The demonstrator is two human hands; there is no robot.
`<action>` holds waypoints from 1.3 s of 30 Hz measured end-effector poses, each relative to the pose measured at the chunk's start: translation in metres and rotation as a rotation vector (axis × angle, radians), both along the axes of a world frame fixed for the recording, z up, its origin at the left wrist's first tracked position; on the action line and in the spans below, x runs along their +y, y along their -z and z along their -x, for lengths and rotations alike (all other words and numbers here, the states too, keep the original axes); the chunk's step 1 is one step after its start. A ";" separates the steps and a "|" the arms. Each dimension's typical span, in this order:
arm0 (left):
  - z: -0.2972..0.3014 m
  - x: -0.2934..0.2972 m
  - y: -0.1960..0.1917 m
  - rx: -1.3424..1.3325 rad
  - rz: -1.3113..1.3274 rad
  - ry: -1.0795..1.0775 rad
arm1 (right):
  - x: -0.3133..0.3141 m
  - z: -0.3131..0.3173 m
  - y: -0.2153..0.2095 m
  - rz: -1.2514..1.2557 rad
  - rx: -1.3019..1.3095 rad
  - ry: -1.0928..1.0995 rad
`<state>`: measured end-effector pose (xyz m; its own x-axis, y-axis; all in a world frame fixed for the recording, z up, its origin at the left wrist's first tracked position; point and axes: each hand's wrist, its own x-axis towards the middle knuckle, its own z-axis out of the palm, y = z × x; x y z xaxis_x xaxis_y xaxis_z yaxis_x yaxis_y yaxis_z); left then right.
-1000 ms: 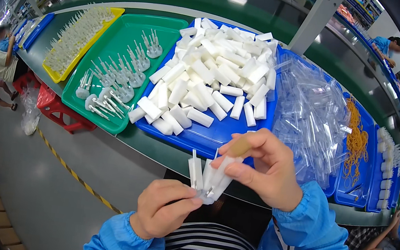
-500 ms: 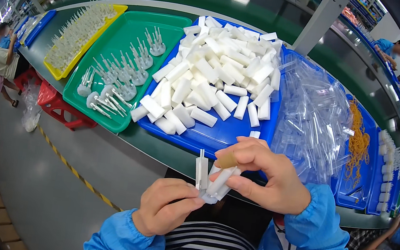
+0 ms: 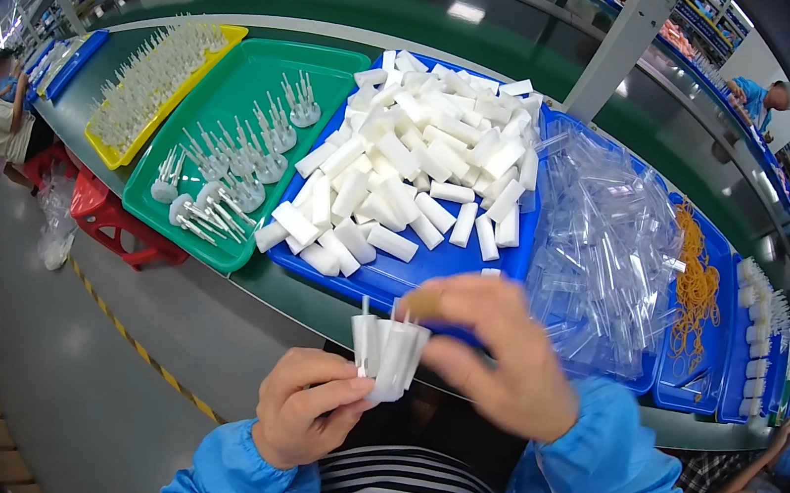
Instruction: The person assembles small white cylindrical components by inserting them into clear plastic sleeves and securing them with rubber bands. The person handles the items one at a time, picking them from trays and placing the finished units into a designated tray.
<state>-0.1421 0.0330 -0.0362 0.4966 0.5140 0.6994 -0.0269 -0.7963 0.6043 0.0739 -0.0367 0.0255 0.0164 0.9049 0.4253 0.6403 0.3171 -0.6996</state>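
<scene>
My left hand (image 3: pixel 309 405) is closed on the rim of a pale round base with upright prongs, with several white foam pieces (image 3: pixel 391 356) standing on it side by side. Thin prong tips stick up above the foam. At the top right of this cluster is my right hand (image 3: pixel 505 361), smeared by motion, with a tan cover on one fingertip. Its thumb and forefinger are close to the foam tops, but whether they grip a piece is unclear. Beyond my hands, loose white foam pieces (image 3: pixel 407 158) lie heaped in a blue tray (image 3: pixel 401 277).
A green tray (image 3: pixel 255 59) holds several pronged bases (image 3: pixel 246 162); a yellow tray (image 3: pixel 134 147) holds more pronged pieces. To the right are clear plastic sleeves (image 3: pixel 603 254) and a tray of yellow rubber bands (image 3: pixel 695 276). A red stool (image 3: pixel 124 221) stands left of the bench.
The cluster in my left hand has shifted slightly left and turned more upright. My right hand has come off its clear pinch on a foam piece and is now blurred beside the tops.
</scene>
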 end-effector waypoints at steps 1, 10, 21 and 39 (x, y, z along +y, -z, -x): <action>0.001 0.003 0.000 0.022 -0.049 0.006 | 0.003 -0.010 -0.005 -0.030 -0.202 0.146; -0.002 0.004 -0.004 0.339 -0.285 0.126 | 0.028 -0.020 -0.001 0.212 -0.915 0.193; -0.001 -0.002 -0.010 0.292 -0.267 0.110 | 0.024 -0.015 -0.010 0.405 0.433 0.240; -0.012 0.001 -0.006 -0.019 -0.055 0.087 | -0.033 0.009 -0.008 0.355 0.585 0.022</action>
